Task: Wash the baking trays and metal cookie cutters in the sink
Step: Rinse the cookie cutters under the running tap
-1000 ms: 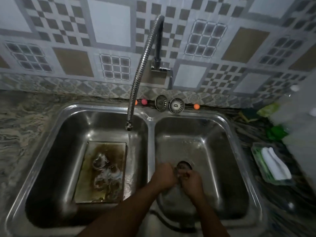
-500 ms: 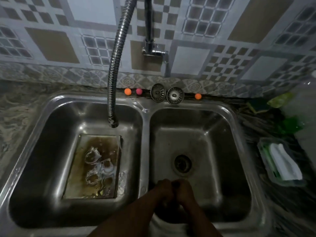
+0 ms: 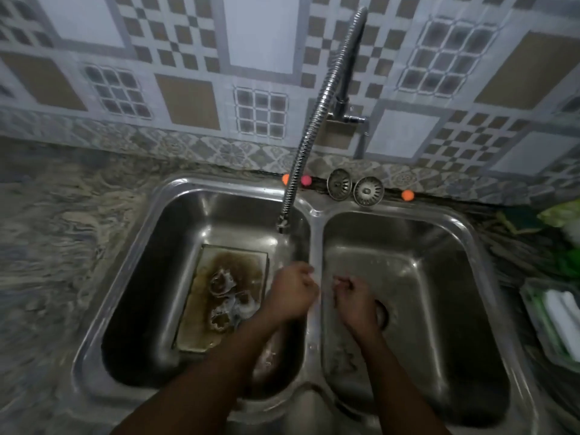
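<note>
Though both sets of fingers are curled tight, nothing shows inside them. The fingers (image 3: 305, 273) of the left hand (image 3: 290, 295) are clenched over the divider between the two basins. Those of the right hand (image 3: 356, 298) are clenched over the right basin, just above the drain (image 3: 382, 313).

The baking tray (image 3: 201, 318) lies flat in the left basin, just beside the left hand and browned with stain. The cookie cutters (image 3: 221, 282) sit on it in a loose cluster. Neither is being touched, so the washing proper looks barely begun. The hose tap (image 3: 303, 142) hangs with its nozzle over the left basin; whether water runs, I cannot tell.

I judge three risks:
- Thin cutter edges could nick wet fingers groping in the dim basin.
- A slippery cutter carried across could drop into the open drain, since both strainers (image 3: 339, 183) stand out on the sink (image 3: 219, 183) rim.
- Lifting the tray by one edge would slide the cutters off.
</note>
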Available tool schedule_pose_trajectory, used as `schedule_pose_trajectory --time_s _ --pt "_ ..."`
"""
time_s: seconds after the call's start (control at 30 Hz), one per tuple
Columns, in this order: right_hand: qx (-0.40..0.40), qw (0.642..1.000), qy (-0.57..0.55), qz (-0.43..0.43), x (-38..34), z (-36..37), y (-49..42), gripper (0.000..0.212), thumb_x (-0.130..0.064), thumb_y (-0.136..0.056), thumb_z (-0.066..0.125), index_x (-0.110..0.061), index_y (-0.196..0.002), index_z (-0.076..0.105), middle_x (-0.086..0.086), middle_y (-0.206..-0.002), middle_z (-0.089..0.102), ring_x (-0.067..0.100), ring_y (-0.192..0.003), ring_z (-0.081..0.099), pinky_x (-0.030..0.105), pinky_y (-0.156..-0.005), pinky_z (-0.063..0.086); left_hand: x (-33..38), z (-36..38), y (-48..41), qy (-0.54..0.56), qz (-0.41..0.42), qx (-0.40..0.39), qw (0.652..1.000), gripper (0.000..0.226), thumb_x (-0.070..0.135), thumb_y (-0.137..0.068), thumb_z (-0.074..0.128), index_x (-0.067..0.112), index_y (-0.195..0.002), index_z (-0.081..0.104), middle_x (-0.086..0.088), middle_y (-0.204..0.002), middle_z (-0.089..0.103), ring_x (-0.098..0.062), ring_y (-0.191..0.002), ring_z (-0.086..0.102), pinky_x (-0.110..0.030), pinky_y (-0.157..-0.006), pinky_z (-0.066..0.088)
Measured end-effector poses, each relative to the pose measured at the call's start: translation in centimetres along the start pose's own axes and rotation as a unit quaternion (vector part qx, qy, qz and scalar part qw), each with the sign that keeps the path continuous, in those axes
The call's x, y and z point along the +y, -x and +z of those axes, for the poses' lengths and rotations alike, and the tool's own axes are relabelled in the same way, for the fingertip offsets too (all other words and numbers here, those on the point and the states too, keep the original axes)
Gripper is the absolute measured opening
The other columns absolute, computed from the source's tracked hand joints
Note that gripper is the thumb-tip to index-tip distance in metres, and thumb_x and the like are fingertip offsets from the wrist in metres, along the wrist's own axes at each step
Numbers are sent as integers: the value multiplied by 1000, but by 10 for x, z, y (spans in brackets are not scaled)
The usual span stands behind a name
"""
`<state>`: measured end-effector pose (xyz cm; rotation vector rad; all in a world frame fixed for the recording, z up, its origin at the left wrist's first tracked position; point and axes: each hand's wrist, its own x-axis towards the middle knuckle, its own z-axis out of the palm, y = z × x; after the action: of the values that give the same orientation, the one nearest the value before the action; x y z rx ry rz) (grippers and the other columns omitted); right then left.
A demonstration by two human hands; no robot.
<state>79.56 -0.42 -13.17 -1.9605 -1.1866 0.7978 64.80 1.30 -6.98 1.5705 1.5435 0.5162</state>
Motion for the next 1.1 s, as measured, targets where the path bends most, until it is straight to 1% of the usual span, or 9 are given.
schedule_pose_trajectory --time_s 0.17,0.27,0.37,0.67,0.83,0.9,0.97,1.03,1.1 --pt "-131 990 15 -48 -61 58 19 18 -10 -91 56 -13 -98 72 5 -89 71 18 -78 66 24 -77 54 -95 -68 2 -60 -81 60 993 22 8 -85 63 22 -69 63 7 -61 61 -6 -57 59 -17 -49 41" --pt "-245 966 82 -18 -62 94 36 20 -17 -94 55 -8 -99 72 10 -95 72 17 -79 64 25 -76 52 -127 -70 18 -132 -79 -27 988 10 9 -84 65 18 -81 69 9 -71 62 -1 -62 54 -10 -49 35" --pt "-295 940 159 56 -41 120 50 23 -21 -94 57 -3 -103 68 12 -105 68 15 -85 61 25 -73 48 -148 -55 23 -158 -68 -104 980 15 17 -89 65 7 -98 70 -7 -95 70 -16 -85 65 -15 -64 38" --pt "-269 946 122 136 -8 160 62 22 -23 -89 60 -5 -93 71 10 -93 71 14 -81 64 21 -64 47 -179 -28 25 -188 -79 -96 974 34 23 -102 45 10 -132 53 -8 -139 53 -19 -129 50 -21 -104 33" --pt "-201 965 11 170 -17 157 60 12 -8 -87 57 -4 -83 68 9 -82 69 13 -69 63 22 -58 50 -176 -23 21 -101 -123 -16 987 26 32 -93 59 10 -92 73 -7 -93 73 -19 -88 69 -29 -79 52" --pt "-163 972 -45 163 -26 149 54 11 -4 -89 57 -7 -90 68 8 -89 68 10 -74 61 12 -56 45 -166 -24 11 -52 -116 15 992 25 30 -93 60 11 -99 74 -7 -97 74 -21 -90 69 -30 -81 52" --pt "-114 982 -88 119 -37 134 43 15 -8 -90 59 -19 -93 68 0 -92 69 11 -82 64 16 -67 50 -142 -32 -3 35 -109 56 992 22 23 -92 64 10 -106 74 -7 -99 74 -17 -90 69 -29 -82 54" --pt "-60 990 -110 62 -49 117 27 19 -11 -91 60 -29 -90 64 -2 -92 69 13 -86 66 31 -78 55 -111 -39 -19 104 -88 74 988 13 15 -92 64 8 -99 73 -6 -87 72 -1 -73 66 -19 -67 52" --pt "-19 991 -130 15 -59 103 14 18 -9 -93 59 -27 -94 62 -3 -89 69 7 -82 66 29 -77 55 -81 -42 -36 166 -69 86 980 9 10 -93 63 6 -92 71 -4 -75 67 2 -56 62 -10 -50 45"
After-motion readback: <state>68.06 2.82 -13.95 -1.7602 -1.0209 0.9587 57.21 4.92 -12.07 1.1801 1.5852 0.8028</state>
